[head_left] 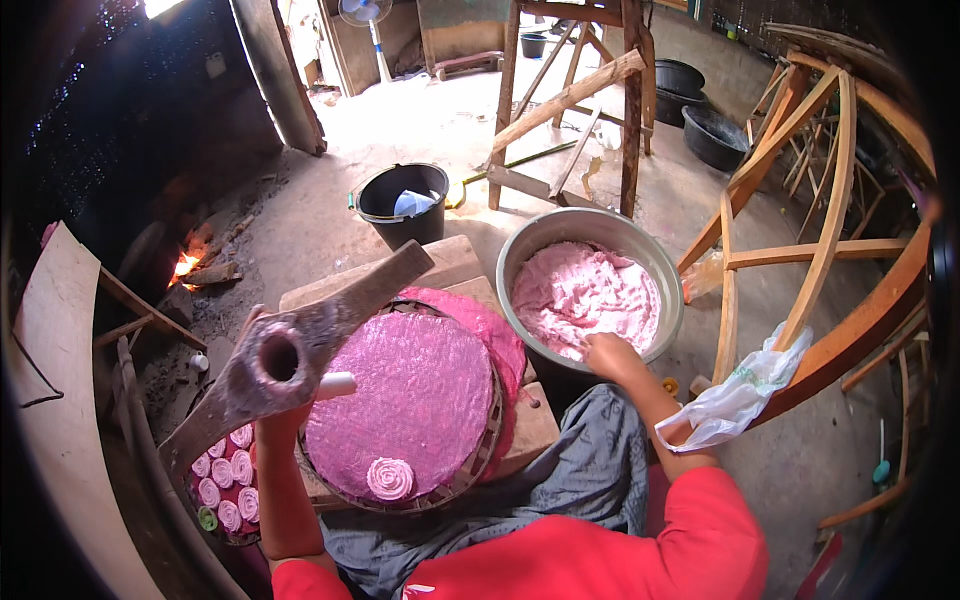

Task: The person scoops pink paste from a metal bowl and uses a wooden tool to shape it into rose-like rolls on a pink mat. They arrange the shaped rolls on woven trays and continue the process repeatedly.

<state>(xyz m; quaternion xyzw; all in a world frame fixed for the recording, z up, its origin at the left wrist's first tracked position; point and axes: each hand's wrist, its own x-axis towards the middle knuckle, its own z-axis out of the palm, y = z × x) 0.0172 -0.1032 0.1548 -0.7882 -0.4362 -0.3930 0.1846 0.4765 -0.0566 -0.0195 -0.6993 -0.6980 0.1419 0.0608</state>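
Note:
My left hand (284,418) grips a wooden press (232,378), tilted, with a round hole in its middle; the press hides most of the fingers. A short white tube (335,386) sticks out beside it. Below lies a round woven tray (492,425) covered with a wet pink cloth (400,390). One pink spiral of dough (390,479) sits near the cloth's front edge. At the right, my right hand (608,357) is closed at the near side of a grey basin (672,290), its fingertips sunk in soft pink dough (585,290).
Several pink spirals (228,480) lie on another tray at my left. A black bucket (420,225) stands beyond the wooden planks (455,262). A small fire (186,264) burns at far left. Wooden frames (840,250) with a plastic bag (735,400) crowd my right.

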